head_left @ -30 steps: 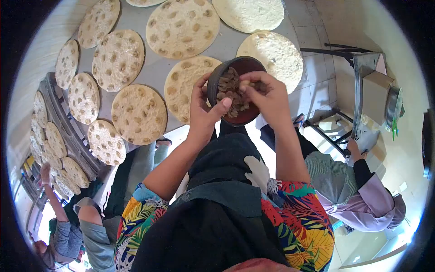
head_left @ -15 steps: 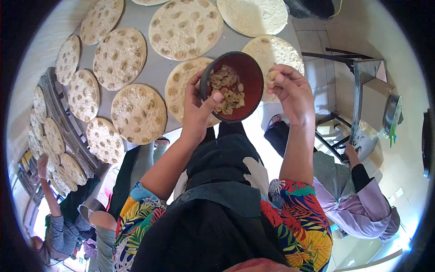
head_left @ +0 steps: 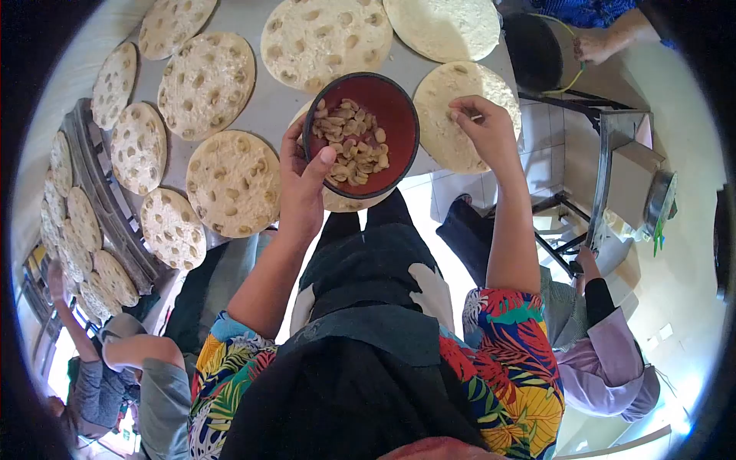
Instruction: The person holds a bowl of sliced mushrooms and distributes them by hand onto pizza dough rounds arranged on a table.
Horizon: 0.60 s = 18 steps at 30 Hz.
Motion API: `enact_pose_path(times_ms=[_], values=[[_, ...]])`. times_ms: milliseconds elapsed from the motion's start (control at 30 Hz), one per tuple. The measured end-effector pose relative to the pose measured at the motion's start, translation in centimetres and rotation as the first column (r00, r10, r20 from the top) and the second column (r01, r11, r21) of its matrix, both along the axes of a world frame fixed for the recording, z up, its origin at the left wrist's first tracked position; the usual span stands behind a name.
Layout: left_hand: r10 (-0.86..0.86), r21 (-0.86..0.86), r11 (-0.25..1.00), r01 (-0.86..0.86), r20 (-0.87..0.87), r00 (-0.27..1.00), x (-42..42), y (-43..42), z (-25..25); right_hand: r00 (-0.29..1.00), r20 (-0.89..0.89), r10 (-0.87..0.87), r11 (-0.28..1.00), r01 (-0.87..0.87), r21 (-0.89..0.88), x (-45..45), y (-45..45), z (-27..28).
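Note:
A dark bowl with a red inside (head_left: 395,103) is held by its left side in my left hand (head_left: 303,188), thumb over the rim. Pale nut-like pieces (head_left: 353,142) lie inside it. My right hand (head_left: 487,130) is over a round dough disc (head_left: 445,96) at the table's right edge, thumb and fingertips pinched together; what they hold is too small to make out. A few pieces lie on that disc. Another disc (head_left: 360,202) is partly hidden under the bowl. Studded discs (head_left: 326,42) (head_left: 234,184) lie to the left and above, and a plainer disc (head_left: 445,27) lies at the top.
The grey table (head_left: 264,107) bears several discs. More discs sit on a rack (head_left: 96,165) at the left, beside a person (head_left: 100,383). Another person (head_left: 606,360) is at the lower right. A co-worker's hand (head_left: 598,47) holds a dark container (head_left: 533,54) by its handle, top right.
My right hand has gone from inside the bowl out to the right-hand disc. The bowl has shifted left and up. A co-worker's hand with the dark container has come in at the top right.

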State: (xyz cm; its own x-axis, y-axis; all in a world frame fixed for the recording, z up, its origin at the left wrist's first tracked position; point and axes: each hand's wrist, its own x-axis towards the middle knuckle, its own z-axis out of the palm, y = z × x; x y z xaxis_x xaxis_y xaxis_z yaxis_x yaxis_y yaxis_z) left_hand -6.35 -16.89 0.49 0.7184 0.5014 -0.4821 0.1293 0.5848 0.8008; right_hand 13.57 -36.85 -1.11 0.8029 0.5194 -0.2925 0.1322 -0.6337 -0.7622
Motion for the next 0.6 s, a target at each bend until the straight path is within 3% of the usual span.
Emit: enact_pose_path(times_ms=[133, 233, 333, 400, 533, 600], values=[[0.024, -0.034, 0.999, -0.023, 0.031, 0.999, -0.1, 0.2, 0.1, 0.999, -0.019, -0.035, 0.999, 0.035, 0.012, 0.9, 0.2, -1.4], [0.041, -0.045, 0.998, -0.039, 0.041, 0.998, -0.3, 0.3, 0.0, 0.997, 0.066, -0.041, 0.997, 0.046, -0.067, 1.3, 0.3, -1.9], [0.055, -0.074, 0.996, -0.052, 0.044, 0.998, -0.4, 0.4, 0.2, 0.98, 0.189, -0.07, 0.997, 0.061, 0.054, 1.4, 0.5, -2.2], [0.051, -0.08, 0.996, -0.048, 0.038, 0.998, -0.4, 0.6, 0.3, 0.94, 0.342, 0.003, 0.996, 0.025, -0.08, 1.3, 0.7, -2.0], [0.052, -0.076, 0.996, -0.048, 0.055, 0.997, -0.3, 0.7, 0.3, 0.93, 0.366, -0.017, 0.996, 0.046, -0.071, 1.6, 0.2, -2.3], [0.051, -0.08, 0.996, -0.046, 0.058, 0.997, -0.3, 0.7, 0.5, 0.964, 0.173, -0.204, 0.979, 0.197, 0.058, 2.2, -0.9, -2.4]])
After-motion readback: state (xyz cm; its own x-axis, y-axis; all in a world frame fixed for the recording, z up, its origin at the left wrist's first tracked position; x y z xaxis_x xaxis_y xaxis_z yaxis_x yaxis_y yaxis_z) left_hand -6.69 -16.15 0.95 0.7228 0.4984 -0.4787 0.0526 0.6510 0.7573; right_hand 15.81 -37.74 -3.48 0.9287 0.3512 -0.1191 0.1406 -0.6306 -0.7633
